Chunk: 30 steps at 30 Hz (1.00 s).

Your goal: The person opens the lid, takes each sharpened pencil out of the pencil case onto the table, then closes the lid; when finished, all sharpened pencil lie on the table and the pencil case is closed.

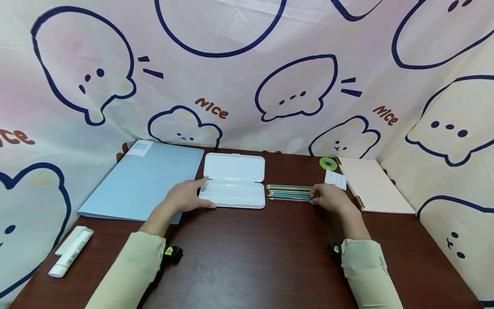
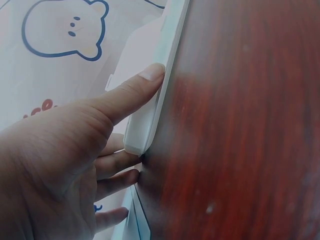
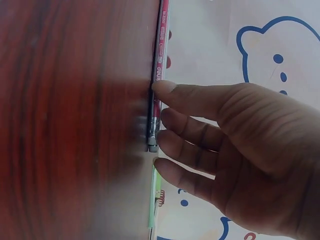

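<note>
An opened white pencil case lies on the table with its lid folded back. My left hand holds the case's left end, the thumb along its front edge; in the left wrist view the left hand has its other fingers by the case's end, the index finger partly hidden. To the right of the case, several pencils lie side by side, points towards it. My right hand grips their eraser ends. In the right wrist view, the right hand has its thumb against a pink pencil.
A blue folder lies left, its right edge beneath my left hand. White boxes sit front left. A spiral notebook, a green tape roll and a small white card lie right. A printed cloth hangs behind.
</note>
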Motion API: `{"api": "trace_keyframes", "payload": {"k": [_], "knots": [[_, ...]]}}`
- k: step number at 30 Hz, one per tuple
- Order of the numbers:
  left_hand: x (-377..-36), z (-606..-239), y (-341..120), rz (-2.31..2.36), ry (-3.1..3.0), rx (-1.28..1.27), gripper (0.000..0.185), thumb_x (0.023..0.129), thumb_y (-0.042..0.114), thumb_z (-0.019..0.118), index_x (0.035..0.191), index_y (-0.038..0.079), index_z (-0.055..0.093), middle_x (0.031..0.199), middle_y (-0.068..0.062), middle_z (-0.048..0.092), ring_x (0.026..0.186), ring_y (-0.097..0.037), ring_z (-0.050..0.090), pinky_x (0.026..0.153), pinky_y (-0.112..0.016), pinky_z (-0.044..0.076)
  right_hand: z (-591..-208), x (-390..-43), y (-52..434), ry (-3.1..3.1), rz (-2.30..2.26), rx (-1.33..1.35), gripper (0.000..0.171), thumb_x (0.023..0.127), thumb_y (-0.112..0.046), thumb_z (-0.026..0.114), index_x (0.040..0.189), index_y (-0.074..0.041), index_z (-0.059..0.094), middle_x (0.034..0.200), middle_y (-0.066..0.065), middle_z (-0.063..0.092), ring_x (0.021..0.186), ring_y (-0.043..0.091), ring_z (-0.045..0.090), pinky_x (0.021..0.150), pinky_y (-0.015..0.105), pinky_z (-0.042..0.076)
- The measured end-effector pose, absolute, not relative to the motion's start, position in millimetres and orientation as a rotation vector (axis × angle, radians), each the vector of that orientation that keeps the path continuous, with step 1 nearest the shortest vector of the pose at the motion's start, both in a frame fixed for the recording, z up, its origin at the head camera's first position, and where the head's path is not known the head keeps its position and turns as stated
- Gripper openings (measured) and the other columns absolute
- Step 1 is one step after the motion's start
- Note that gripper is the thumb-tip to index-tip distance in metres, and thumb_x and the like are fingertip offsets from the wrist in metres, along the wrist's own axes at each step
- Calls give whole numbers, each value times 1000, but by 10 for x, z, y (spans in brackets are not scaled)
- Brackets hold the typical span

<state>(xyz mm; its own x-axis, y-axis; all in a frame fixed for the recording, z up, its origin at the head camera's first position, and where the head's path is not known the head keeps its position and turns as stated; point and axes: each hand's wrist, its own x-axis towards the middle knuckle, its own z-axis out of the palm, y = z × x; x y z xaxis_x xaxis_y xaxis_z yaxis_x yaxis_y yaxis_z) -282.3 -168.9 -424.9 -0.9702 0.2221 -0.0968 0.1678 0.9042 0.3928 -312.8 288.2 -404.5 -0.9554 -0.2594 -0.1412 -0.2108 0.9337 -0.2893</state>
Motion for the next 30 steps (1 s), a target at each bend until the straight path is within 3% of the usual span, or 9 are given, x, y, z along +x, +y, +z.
{"api": "trace_keyframes", "payload": {"k": [17, 23, 30], "knots": [[-2827, -4249, -1688, 589, 2919, 299, 104, 79, 66, 76, 159, 12, 36, 153, -22, 48, 138, -41, 48, 107, -61, 43, -4039, -3128, 2874, 2931, -417, -414, 6, 94, -21, 70, 90, -17, 69, 80, 0, 64, 74, 18, 54, 67, 33, 43], [-2835, -4252, -1688, 588, 2934, 302, 105, 78, 67, 76, 158, 12, 36, 153, -22, 48, 138, -41, 48, 107, -61, 43, -3993, -3136, 2818, 2909, -623, -478, 12, 99, -23, 66, 104, -15, 73, 94, 3, 70, 83, 20, 57, 75, 36, 48], [-2824, -4241, -1684, 591, 2928, 326, 103, 80, 64, 76, 159, 11, 36, 152, -22, 49, 137, -41, 49, 107, -61, 43, -3916, -3172, 2641, 2905, -764, -589, 27, 103, -27, 59, 121, -11, 72, 114, 5, 73, 98, 22, 60, 91, 46, 52]]}}
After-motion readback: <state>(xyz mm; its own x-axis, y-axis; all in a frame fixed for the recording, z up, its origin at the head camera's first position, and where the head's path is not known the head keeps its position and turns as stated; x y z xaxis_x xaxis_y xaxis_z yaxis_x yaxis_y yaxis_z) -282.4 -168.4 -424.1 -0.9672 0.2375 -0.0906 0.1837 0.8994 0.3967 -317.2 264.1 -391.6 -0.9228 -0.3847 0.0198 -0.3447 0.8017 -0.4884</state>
